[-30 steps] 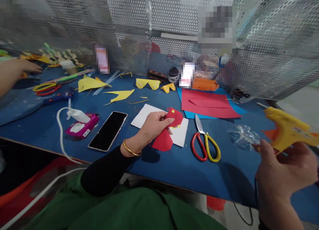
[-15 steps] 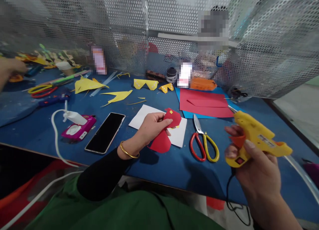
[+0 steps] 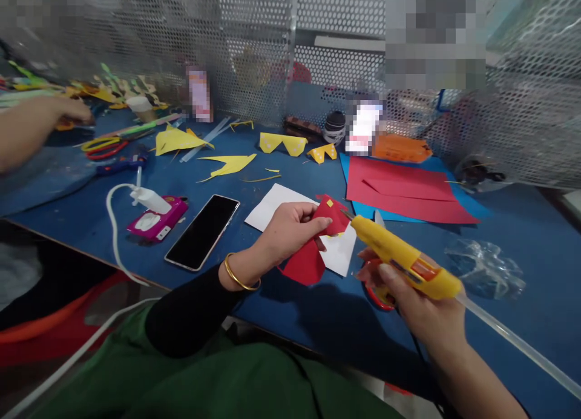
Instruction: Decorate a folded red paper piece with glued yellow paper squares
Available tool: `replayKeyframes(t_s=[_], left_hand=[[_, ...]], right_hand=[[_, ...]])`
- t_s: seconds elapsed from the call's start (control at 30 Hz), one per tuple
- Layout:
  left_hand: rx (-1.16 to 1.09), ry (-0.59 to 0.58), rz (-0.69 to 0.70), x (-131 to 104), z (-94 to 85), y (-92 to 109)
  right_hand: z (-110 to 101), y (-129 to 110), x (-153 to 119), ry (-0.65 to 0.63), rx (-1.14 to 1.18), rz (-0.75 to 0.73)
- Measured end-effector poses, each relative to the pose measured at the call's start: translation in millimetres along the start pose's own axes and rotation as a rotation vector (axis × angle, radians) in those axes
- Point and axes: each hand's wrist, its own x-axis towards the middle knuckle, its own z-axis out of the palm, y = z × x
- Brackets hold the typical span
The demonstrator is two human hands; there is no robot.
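Note:
My left hand (image 3: 295, 228) pinches a red paper cutout (image 3: 305, 264) that bears a small yellow square (image 3: 330, 203) near its top. Gripped in my right hand (image 3: 413, 298) is a yellow hot glue gun (image 3: 385, 243), with a clear glue stick (image 3: 517, 340) trailing from its back. The gun's metal nozzle sits close beside the red paper's upper right edge; whether they touch, I cannot tell. White paper (image 3: 267, 204) lies on the table under the left hand. Scissors (image 3: 379, 299) with a red handle are mostly hidden behind my right hand.
Left of my hand lie a black phone (image 3: 203, 231) and a purple power socket (image 3: 170, 216) with a white plug. Yellow paper pieces (image 3: 231, 164) lie farther back, red sheets (image 3: 408, 189) at right. A clear plastic bag (image 3: 485, 267) sits right. Another person's hand (image 3: 75, 110) is far left.
My right hand has brought the glue gun leftward to the red paper, now covering most of the scissors. The view has turned slightly. My left hand keeps its hold on the paper.

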Motion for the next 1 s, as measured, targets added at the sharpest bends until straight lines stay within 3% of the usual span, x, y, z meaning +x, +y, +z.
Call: replayKeyframes(t_s=[0.3,0.63,1.0], left_hand=[[0.022,-0.006,-0.009,-2,3.9,3],[0.036,-0.001,-0.016,-3,5.5,4],[0.091,-0.005,0.016,-3,4.4,1]], right_hand=[[-3,-8,-4,0.014,-0.330,-0.258],[0,-5,-6,0.061,-0.408,-0.275],[-2,-8,-5,0.025,-0.540,-0.262]])
